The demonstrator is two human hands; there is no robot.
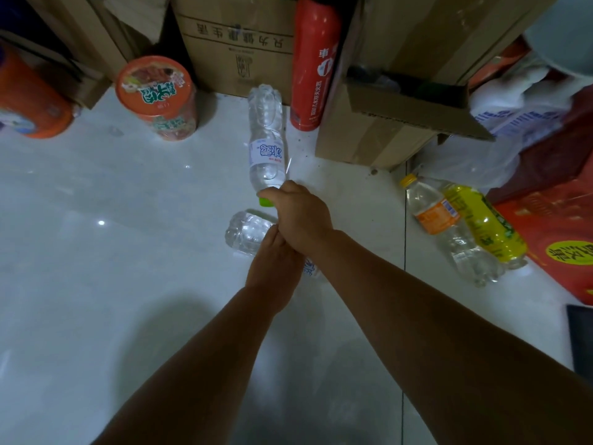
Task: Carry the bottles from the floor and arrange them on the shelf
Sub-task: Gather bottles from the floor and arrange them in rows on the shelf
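Note:
A clear water bottle [266, 136] with a white label lies on the pale floor [128, 220], its green cap toward me. My right hand [301, 216] grips its cap end. A second clear bottle [248, 232] lies just nearer, and my left hand [272, 261] holds its middle; my hands hide most of it. Off to the right lie a clear bottle with an orange label and yellow cap [442, 220] and a yellow-labelled bottle [487, 226], side by side. No shelf is in view.
Cardboard boxes [237, 46] line the back wall, with a red spray can [311, 65] standing between them. An orange noodle cup [157, 97] and an orange tub [29, 91] stand at the back left. A red box [552, 232] and plastic bags crowd the right.

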